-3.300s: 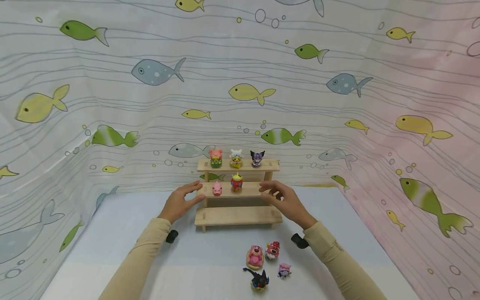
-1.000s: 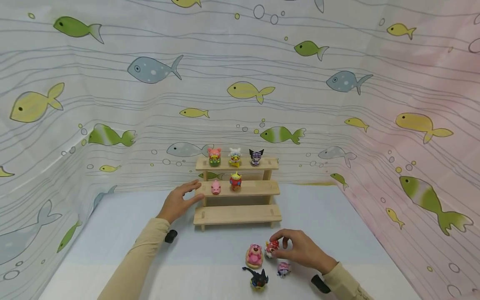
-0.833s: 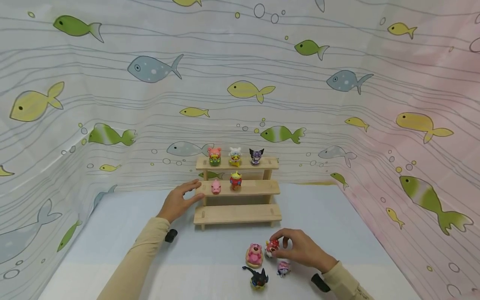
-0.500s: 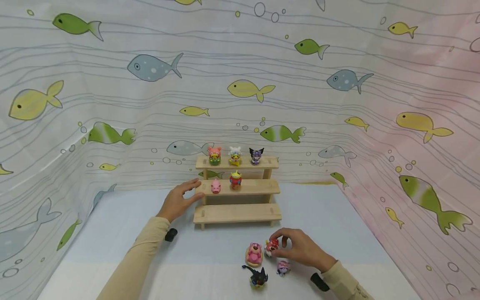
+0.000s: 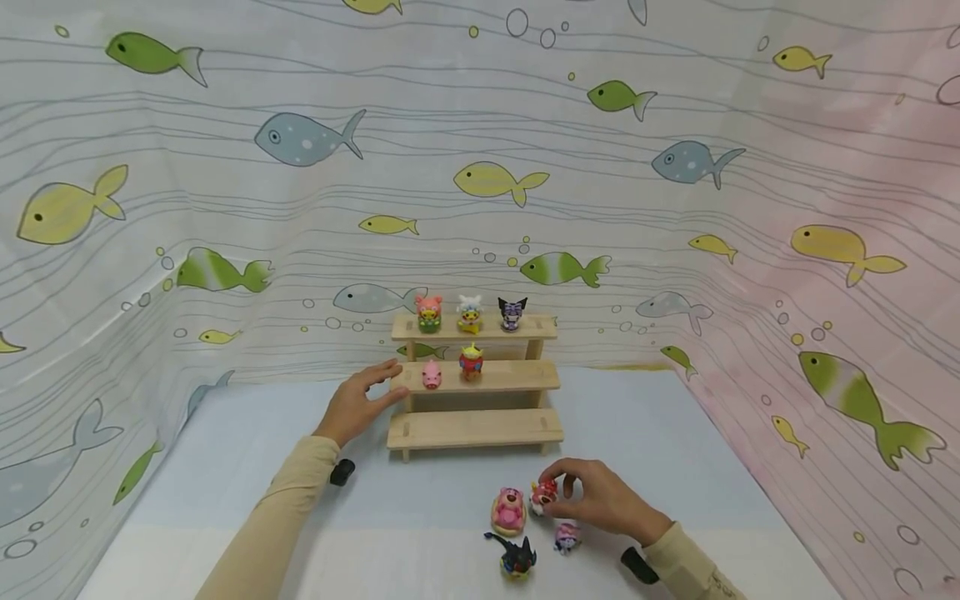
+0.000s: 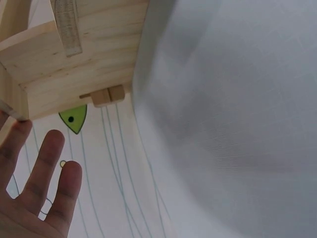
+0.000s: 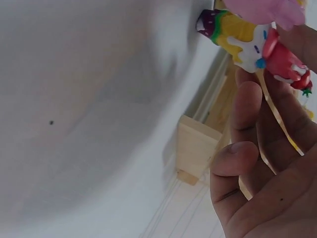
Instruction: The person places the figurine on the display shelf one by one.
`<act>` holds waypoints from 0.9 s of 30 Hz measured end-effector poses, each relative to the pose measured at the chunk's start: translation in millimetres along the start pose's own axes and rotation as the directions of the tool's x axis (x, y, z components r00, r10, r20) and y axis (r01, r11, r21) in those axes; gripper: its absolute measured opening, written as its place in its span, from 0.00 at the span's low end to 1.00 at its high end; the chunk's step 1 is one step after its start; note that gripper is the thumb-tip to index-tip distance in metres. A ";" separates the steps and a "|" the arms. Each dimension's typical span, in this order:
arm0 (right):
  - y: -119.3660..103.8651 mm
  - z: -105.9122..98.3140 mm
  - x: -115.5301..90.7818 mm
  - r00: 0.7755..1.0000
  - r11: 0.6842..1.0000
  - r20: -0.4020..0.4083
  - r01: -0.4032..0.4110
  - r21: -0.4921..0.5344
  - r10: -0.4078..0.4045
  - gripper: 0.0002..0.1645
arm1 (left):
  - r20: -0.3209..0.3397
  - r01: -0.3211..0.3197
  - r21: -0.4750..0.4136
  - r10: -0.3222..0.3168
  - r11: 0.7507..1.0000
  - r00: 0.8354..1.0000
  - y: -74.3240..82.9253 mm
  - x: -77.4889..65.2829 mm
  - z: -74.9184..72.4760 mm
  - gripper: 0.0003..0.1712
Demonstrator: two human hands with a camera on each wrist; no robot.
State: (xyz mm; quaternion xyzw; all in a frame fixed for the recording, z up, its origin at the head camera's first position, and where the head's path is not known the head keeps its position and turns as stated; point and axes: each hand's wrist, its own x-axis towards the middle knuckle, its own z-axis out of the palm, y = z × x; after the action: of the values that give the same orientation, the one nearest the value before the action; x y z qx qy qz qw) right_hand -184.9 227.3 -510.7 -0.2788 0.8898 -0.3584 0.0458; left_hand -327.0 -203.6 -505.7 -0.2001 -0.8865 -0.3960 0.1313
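Note:
A small red, pink and white figurine [image 5: 542, 497] stands between the thumb and index finger of my right hand [image 5: 607, 500], which pinches it. Up close in the right wrist view, the figurine [image 7: 242, 42] shows yellow, white icing-like and red parts. My left hand [image 5: 358, 404] rests at the left end of a three-tier wooden display shelf [image 5: 510, 427], thumb and index finger at the middle board. Straight fingers [image 6: 45, 163] show in the left wrist view, one tip touching the wood. Beside the right hand are a pink bear figurine [image 5: 509, 510] and a small purple-pink figurine [image 5: 567, 537].
A black dragon-like figurine [image 5: 517, 557] sits nearest the front. The top tier bears three figurines, including a black-eared purple one [image 5: 513, 314]. A pink pig [image 5: 432, 376] and a red-suited green alien [image 5: 471, 363] share the middle tier. Fish-printed cloth surrounds the white table [image 5: 420, 533].
My right hand has come from the shelf's right end down to the loose figurines and pinches the red, pink and white one. The left hand stays at the shelf.

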 end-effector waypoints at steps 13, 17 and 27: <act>4.0 2.5 0.4 1.000 1.000 0.005 -0.003 -0.012 0.004 0.18 | 0.000 -0.008 -0.004 0.008 1.000 1.000 -0.1 -0.7 0.0 0.36; 3.7 3.1 1.0 1.000 1.000 -0.007 0.023 -0.013 -0.023 0.18 | 0.005 -0.006 -0.003 0.006 1.000 1.000 -0.6 -0.9 -0.3 0.36; 1.2 -3.3 3.7 0.998 0.999 -0.057 0.036 -0.017 -0.037 0.18 | 0.004 -0.004 0.005 0.004 1.000 1.000 1.1 -0.2 -1.7 0.37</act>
State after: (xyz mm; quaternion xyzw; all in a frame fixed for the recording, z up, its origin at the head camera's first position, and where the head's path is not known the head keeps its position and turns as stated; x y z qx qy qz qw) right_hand -189.4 228.1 -508.6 -0.2851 0.8884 -0.3597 0.0116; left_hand -326.2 -204.2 -504.0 -0.2025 -0.8874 -0.3929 0.1307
